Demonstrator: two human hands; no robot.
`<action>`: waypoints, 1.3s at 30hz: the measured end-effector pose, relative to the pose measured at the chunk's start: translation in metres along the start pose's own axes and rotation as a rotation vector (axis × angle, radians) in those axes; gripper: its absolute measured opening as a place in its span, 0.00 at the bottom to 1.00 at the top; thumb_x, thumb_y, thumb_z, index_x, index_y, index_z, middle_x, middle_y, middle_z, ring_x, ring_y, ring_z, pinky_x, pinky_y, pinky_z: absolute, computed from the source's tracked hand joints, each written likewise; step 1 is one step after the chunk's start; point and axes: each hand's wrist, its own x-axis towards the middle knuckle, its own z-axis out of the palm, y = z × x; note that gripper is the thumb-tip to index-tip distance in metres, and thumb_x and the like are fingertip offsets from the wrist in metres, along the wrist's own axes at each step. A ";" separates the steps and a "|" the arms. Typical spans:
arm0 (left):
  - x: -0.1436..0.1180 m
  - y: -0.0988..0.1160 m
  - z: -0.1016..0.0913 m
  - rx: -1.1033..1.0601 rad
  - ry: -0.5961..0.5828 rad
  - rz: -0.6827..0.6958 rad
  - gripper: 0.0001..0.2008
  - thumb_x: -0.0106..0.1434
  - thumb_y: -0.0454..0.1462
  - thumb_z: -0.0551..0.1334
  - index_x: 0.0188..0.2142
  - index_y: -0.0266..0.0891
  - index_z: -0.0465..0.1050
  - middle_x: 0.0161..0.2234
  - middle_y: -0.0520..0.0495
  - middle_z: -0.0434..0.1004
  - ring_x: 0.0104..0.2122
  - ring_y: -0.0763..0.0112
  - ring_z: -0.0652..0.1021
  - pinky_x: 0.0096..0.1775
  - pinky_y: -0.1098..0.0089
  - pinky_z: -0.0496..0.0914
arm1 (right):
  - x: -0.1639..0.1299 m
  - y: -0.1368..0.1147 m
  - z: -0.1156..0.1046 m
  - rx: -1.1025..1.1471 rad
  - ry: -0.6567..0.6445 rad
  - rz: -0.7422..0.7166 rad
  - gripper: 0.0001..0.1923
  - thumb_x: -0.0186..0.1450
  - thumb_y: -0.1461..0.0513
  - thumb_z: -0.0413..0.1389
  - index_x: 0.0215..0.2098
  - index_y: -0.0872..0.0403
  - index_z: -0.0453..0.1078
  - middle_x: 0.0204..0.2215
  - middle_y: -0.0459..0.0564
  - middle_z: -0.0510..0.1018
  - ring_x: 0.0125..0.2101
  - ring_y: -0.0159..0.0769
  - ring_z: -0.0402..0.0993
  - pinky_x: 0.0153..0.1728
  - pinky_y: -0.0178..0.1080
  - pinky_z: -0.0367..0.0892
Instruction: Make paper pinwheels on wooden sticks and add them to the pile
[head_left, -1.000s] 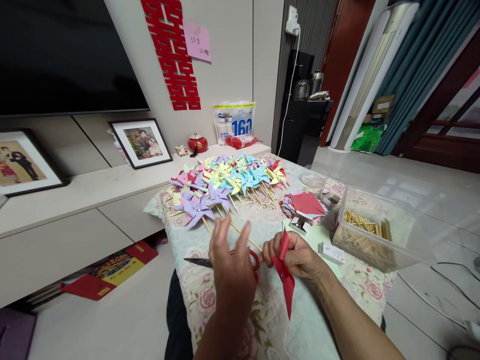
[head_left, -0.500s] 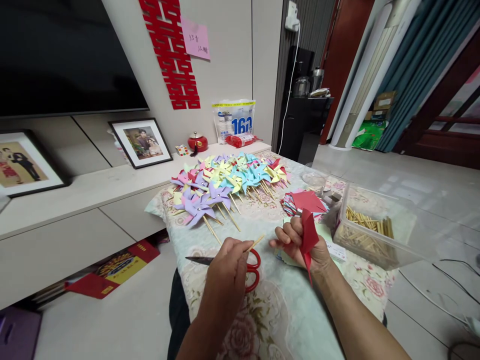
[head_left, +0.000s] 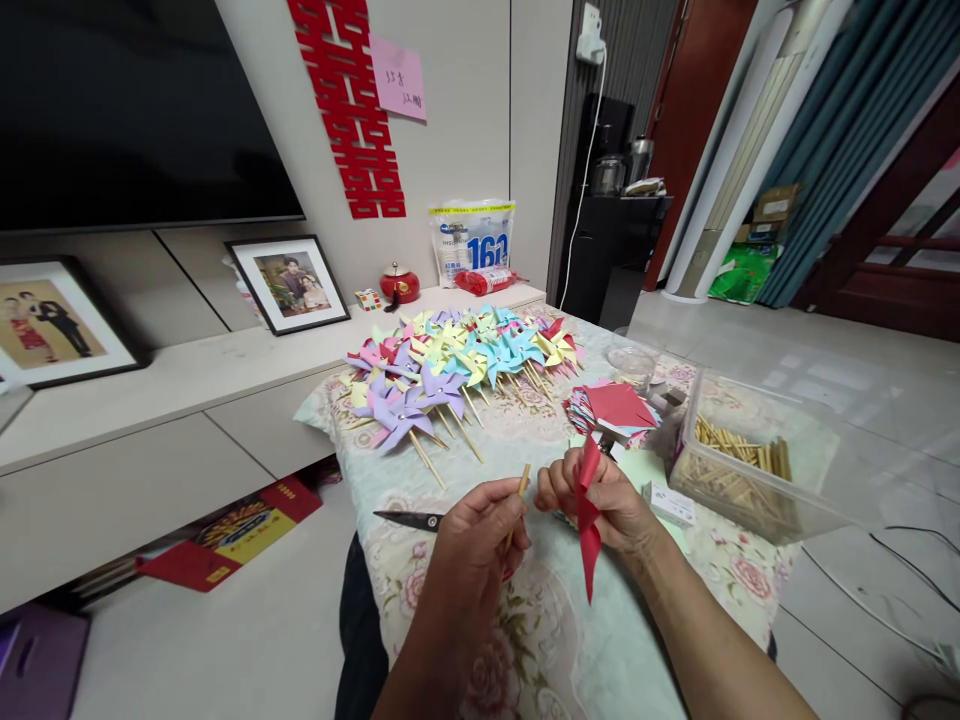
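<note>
My left hand pinches a thin wooden stick, its tip pointing up between thumb and fingers. Close beside it, my right hand grips a red paper pinwheel, seen nearly edge-on, with its folded blades standing up and down. The stick's tip is a little apart from the paper. Scissors lie under my left hand; the dark blade shows and the red handles are mostly hidden. Many finished pinwheels in purple, yellow, blue and pink lie beyond my hands, on sticks.
A stack of cut paper squares sits past my right hand, near a small white box. To the right stands a clear plastic bin with many sticks. A round clear container is behind the stack. The floral tablecloth covers the table.
My left hand has moved right and turned the stick more upright. My right hand has come left and turned the red pinwheel edge-on, so the hands are closer together.
</note>
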 end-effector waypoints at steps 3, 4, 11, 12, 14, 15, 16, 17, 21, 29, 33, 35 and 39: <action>0.001 0.001 0.002 -0.013 0.029 0.013 0.16 0.51 0.40 0.73 0.38 0.37 0.80 0.20 0.54 0.70 0.17 0.82 0.65 0.20 0.79 0.55 | -0.001 0.000 0.000 0.003 -0.004 0.004 0.12 0.54 0.57 0.70 0.26 0.53 0.72 0.21 0.44 0.73 0.29 0.38 0.70 0.35 0.41 0.60; 0.002 0.001 0.003 -0.019 0.037 0.021 0.16 0.51 0.40 0.73 0.39 0.37 0.81 0.20 0.55 0.69 0.18 0.82 0.65 0.20 0.79 0.55 | -0.001 0.000 0.000 0.001 -0.004 0.008 0.12 0.54 0.57 0.70 0.26 0.53 0.72 0.21 0.44 0.73 0.29 0.38 0.70 0.35 0.40 0.59; 0.005 0.002 0.009 -0.018 0.061 0.011 0.17 0.47 0.41 0.75 0.34 0.36 0.79 0.21 0.53 0.70 0.20 0.79 0.68 0.20 0.79 0.56 | -0.001 0.001 -0.002 -0.007 -0.032 0.006 0.12 0.54 0.57 0.70 0.26 0.53 0.72 0.21 0.44 0.72 0.28 0.37 0.69 0.34 0.40 0.59; 0.004 0.003 0.010 -0.010 0.065 0.019 0.17 0.46 0.41 0.74 0.34 0.36 0.78 0.21 0.54 0.70 0.19 0.80 0.67 0.19 0.79 0.55 | -0.001 0.001 -0.003 -0.005 -0.031 0.007 0.12 0.54 0.58 0.70 0.27 0.53 0.72 0.21 0.44 0.72 0.28 0.36 0.68 0.34 0.40 0.59; 0.003 0.004 0.012 -0.002 0.077 0.045 0.16 0.46 0.41 0.74 0.32 0.35 0.77 0.19 0.56 0.68 0.17 0.82 0.64 0.19 0.79 0.53 | -0.002 0.002 -0.003 -0.007 -0.027 0.013 0.12 0.54 0.58 0.70 0.27 0.53 0.73 0.22 0.44 0.72 0.28 0.36 0.68 0.33 0.39 0.58; 0.003 0.005 0.013 -0.002 0.082 0.060 0.15 0.47 0.41 0.74 0.31 0.35 0.76 0.18 0.56 0.67 0.17 0.82 0.63 0.19 0.80 0.53 | -0.002 0.003 -0.004 -0.011 -0.026 0.017 0.12 0.54 0.58 0.70 0.27 0.53 0.73 0.22 0.44 0.72 0.28 0.36 0.67 0.32 0.39 0.58; 0.002 0.005 0.013 -0.001 0.083 0.074 0.14 0.47 0.41 0.73 0.30 0.36 0.76 0.18 0.57 0.66 0.17 0.83 0.63 0.19 0.80 0.53 | -0.002 0.003 -0.003 -0.013 -0.024 0.018 0.12 0.54 0.58 0.70 0.27 0.53 0.73 0.21 0.45 0.72 0.27 0.36 0.66 0.32 0.39 0.58; 0.002 0.005 0.014 0.001 0.081 0.083 0.13 0.48 0.40 0.73 0.30 0.36 0.75 0.17 0.58 0.65 0.17 0.83 0.62 0.19 0.80 0.53 | -0.002 0.003 -0.003 -0.015 -0.025 0.019 0.12 0.54 0.58 0.70 0.27 0.53 0.73 0.21 0.44 0.71 0.27 0.36 0.66 0.32 0.39 0.57; 0.007 0.000 0.012 -0.053 0.112 0.068 0.11 0.49 0.38 0.72 0.30 0.36 0.74 0.18 0.57 0.67 0.17 0.82 0.64 0.18 0.79 0.53 | -0.002 0.004 -0.003 -0.010 -0.029 0.017 0.11 0.54 0.58 0.70 0.27 0.53 0.74 0.21 0.44 0.71 0.27 0.35 0.65 0.32 0.39 0.57; 0.051 -0.022 0.009 -0.236 0.226 0.033 0.16 0.44 0.25 0.69 0.34 0.35 0.73 0.28 0.50 0.77 0.25 0.75 0.76 0.32 0.73 0.72 | 0.000 -0.005 0.002 0.021 -0.017 -0.032 0.11 0.55 0.58 0.70 0.26 0.53 0.73 0.21 0.44 0.73 0.28 0.37 0.68 0.34 0.39 0.60; 0.075 -0.029 0.012 -0.230 0.230 0.077 0.15 0.47 0.23 0.66 0.35 0.34 0.74 0.33 0.44 0.79 0.35 0.69 0.80 0.47 0.67 0.73 | -0.001 -0.007 0.002 0.018 0.025 -0.024 0.12 0.53 0.57 0.71 0.25 0.52 0.73 0.20 0.43 0.72 0.27 0.36 0.68 0.34 0.39 0.61; 0.081 -0.030 0.012 -0.155 0.276 0.133 0.16 0.49 0.24 0.66 0.38 0.36 0.74 0.41 0.40 0.80 0.45 0.65 0.80 0.54 0.64 0.69 | -0.001 -0.007 0.000 0.011 0.056 -0.005 0.12 0.53 0.57 0.71 0.25 0.52 0.73 0.20 0.43 0.72 0.27 0.36 0.69 0.34 0.38 0.62; 0.075 -0.034 0.007 0.108 0.320 0.345 0.17 0.55 0.33 0.67 0.45 0.39 0.76 0.48 0.40 0.79 0.53 0.58 0.75 0.57 0.61 0.65 | 0.002 -0.007 -0.003 -0.054 0.213 0.015 0.12 0.50 0.57 0.72 0.27 0.53 0.76 0.22 0.45 0.77 0.28 0.35 0.72 0.33 0.37 0.64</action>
